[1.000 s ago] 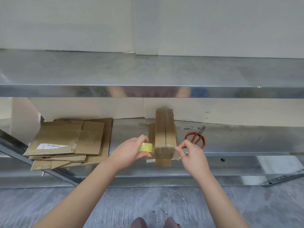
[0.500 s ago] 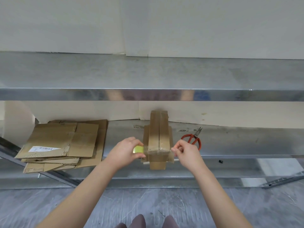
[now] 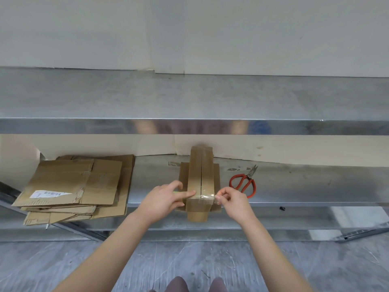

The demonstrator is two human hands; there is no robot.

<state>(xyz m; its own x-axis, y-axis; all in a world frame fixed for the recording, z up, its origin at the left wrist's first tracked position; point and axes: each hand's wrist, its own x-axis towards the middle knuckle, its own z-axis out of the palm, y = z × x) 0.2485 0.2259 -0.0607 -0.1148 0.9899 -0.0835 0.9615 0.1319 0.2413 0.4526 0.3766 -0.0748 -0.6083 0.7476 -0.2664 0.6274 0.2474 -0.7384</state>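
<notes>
**A:** Clear tape strip (image 3: 207,196) stretched across the near top of the cardboard box (image 3: 201,175). It looks thin, sticky and quick to crinkle.

**B:** Right hand (image 3: 233,202) pinches its free end just off the box's right edge. The very tip is probably the best hold.

**A:** Left hand (image 3: 163,200), on the box's left side, curls round the tape roll (image 3: 177,192), forefinger pressing the box top. The box looks light and stiff, with scissors (image 3: 244,183) to its right.

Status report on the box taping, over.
Left hand holds tape roll, forefinger pressing the box. Right hand pinches clear tape stretched across box top. Scissors lie right of it, apart; nothing blocking.
</notes>
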